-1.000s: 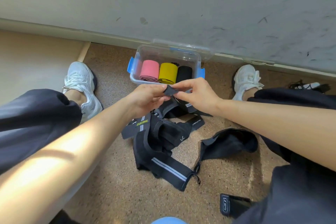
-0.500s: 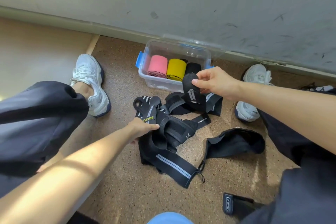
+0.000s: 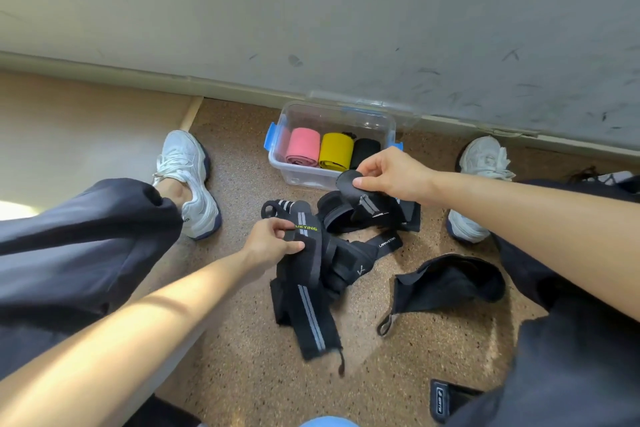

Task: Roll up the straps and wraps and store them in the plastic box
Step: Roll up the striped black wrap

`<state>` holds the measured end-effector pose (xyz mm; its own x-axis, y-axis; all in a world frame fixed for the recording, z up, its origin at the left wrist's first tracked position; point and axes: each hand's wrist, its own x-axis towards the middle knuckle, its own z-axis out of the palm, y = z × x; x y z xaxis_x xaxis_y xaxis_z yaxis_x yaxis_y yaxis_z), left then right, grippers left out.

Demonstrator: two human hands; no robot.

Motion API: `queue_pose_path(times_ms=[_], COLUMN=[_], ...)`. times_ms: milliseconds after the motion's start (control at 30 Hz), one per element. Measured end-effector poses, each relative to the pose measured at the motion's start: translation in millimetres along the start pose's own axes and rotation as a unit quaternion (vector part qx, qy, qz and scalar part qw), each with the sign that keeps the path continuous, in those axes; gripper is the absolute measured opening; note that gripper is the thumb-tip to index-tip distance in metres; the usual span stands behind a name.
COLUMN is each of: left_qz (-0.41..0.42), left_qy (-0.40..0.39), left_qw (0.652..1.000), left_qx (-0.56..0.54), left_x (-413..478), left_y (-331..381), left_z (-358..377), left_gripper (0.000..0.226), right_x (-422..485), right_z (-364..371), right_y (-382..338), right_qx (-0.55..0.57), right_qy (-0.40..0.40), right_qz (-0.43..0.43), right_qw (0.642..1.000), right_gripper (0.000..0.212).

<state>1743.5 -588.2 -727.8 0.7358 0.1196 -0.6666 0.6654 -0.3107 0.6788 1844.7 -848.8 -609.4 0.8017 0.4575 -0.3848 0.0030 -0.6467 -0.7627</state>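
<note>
- Head view: right hand [image 3: 391, 172] pinches the rounded end of a black strap [image 3: 348, 182] between thumb and fingers, raised just in front of the plastic box [image 3: 301, 180]. The strap's tail runs down into the tangle on the floor [image 3: 242, 374].
- Left hand [image 3: 273, 244] pinches a grey-striped wrap [image 3: 306, 253] near its green lettering, at the tangle's left edge.
- The box stands open by the wall, with a pink roll [image 3: 303, 146], yellow roll [image 3: 336, 151] and black roll [image 3: 363, 151] side by side inside.
- Judgement: the step is freeing one strap.
- Best done with the left hand pinning the pile while the right draws the strap out slowly. The strap is then laid flat and rolled tight from the held end, edges aligned.
- Risk: the crossed straps may snag and drag along.
</note>
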Motion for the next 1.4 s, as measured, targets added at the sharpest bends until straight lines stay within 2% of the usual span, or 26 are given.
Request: queue_pose_path(times_ms=[100, 233, 367, 433, 600, 733, 800, 867, 933, 1000, 1133, 1167, 1233, 1333, 1400], left_qz=[0.12, 0.225, 0.273, 0.27, 0.162, 0.074, 0.042, 0.029, 0.054, 0.09, 0.127, 0.119, 0.087, 0.041, 0.049], left_qy=[-0.043, -0.136, -0.22, -0.227, -0.147, -0.071, -0.048, -0.005, 0.06, 0.107, 0.116, 0.105, 0.065, 0.038, 0.022], left_qw=[0.99, 0.956, 0.917, 0.907, 0.944, 0.957, 0.957, 0.937, 0.901, 0.883, 0.858, 0.86, 0.896, 0.971, 0.996], left_qx=[0.059, 0.128, 0.188, 0.231, 0.247, 0.27, 0.282, 0.347, 0.426, 0.448, 0.484, 0.485, 0.431, 0.232, 0.069], left_x=[-19.6, -52.8, -78.8, -74.7, -33.8, -1.8, 5.8, 10.6, 17.3, 27.9, 58.0, 64.1, 75.8, 87.7, 85.8], left_y=[30.8, 80.8, 126.5, 132.2, 74.0, 13.6, 0.1, -0.1, 6.3, 10.4, 12.3, 14.2, 17.2, 13.9, 10.9], left_z=[-13.7, -40.9, -63.6, -71.6, -58.6, -43.3, -37.7, -34.9, -34.0, -32.2, -18.5, -13.6, -3.7, 3.6, 2.6], left_gripper=[0.039, 0.038, 0.035, 0.035, 0.038, 0.038, 0.037, 0.043, 0.048, 0.051, 0.071, 0.076, 0.077, 0.069, 0.059], right_x=[-5.1, -11.5, -22.8, -26.7, -12.5, 8.0, 18.2, 29.6, 38.7, 43.7, 47.6, 48.1, 48.8, 49.4, 52.7], right_z=[-6.4, -24.6, -41.5, -41.3, -5.1, 36.7, 54.7, 71.1, 86.4, 99.3, 109.5, 109.4, 109.3, 111.8, 113.2], right_y=[-5.0, -16.2, -26.6, -25.2, -4.5, 11.2, 18.9, 26.5, 33.9, 42.7, 62.2, 66.4, 73.8, 80.0, 79.3], right_qx=[-0.025, -0.045, -0.052, -0.066, -0.126, -0.159, -0.14, -0.091, -0.042, -0.009, 0.022, 0.024, 0.028, 0.021, 0.014], right_qy=[-0.009, -0.024, -0.028, -0.035, -0.067, -0.099, -0.098, -0.074, -0.034, 0.003, 0.033, 0.037, 0.044, 0.045, 0.055], right_qz=[-0.009, -0.015, -0.03, -0.035, -0.018, -0.013, -0.003, 0.014, 0.037, 0.055, 0.082, 0.086, 0.09, 0.084, 0.07], right_qw=[1.0, 0.999, 0.998, 0.997, 0.99, 0.982, 0.985, 0.993, 0.998, 0.998, 0.996, 0.995, 0.995, 0.995, 0.996], right_gripper=[0.018, 0.027, 0.026, 0.021, 0.019, 0.021, 0.023, 0.023, 0.022, 0.02, 0.02, 0.02, 0.021, 0.021, 0.016])
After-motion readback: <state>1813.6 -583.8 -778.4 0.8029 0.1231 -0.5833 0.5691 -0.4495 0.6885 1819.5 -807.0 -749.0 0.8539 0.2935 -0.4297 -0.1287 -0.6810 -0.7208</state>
